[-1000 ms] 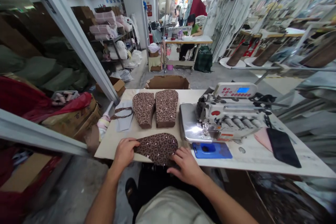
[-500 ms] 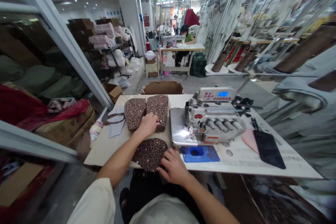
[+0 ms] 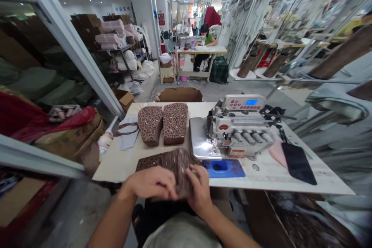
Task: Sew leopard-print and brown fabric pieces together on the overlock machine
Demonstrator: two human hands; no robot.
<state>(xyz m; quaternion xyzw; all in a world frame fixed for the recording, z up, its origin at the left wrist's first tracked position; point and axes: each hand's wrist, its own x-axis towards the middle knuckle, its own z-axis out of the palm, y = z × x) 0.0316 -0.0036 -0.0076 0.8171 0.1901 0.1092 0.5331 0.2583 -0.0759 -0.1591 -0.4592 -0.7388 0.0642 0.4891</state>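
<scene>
A leopard-print fabric piece [image 3: 178,164], smeared by motion, is held up at the table's front edge. My left hand [image 3: 151,183] is closed on its lower left edge, fingertips pinched together. On the right side, my right hand [image 3: 200,188] grips the same piece between thumb and fingers. More leopard-print fabric [image 3: 148,161] lies flat to the left, partly covered; whether it joins the held piece I cannot tell. Behind stand two stacks of cut leopard-print pieces, a left stack [image 3: 150,124] and a right stack [image 3: 175,122]. The overlock sewing machine [image 3: 238,128] is to the right of my hands.
A blue tray [image 3: 223,168] lies below the machine's metal plate [image 3: 200,137]. Farther right are a black flat item [image 3: 299,162] and pink cloth [image 3: 277,153]. A brown strip [image 3: 128,126] rests on paper at left. A cardboard box [image 3: 180,95] stands behind the table.
My left hand has left the right stack and come back toward me onto the fabric piece. That piece, flat on the table before, is now raised between both hands.
</scene>
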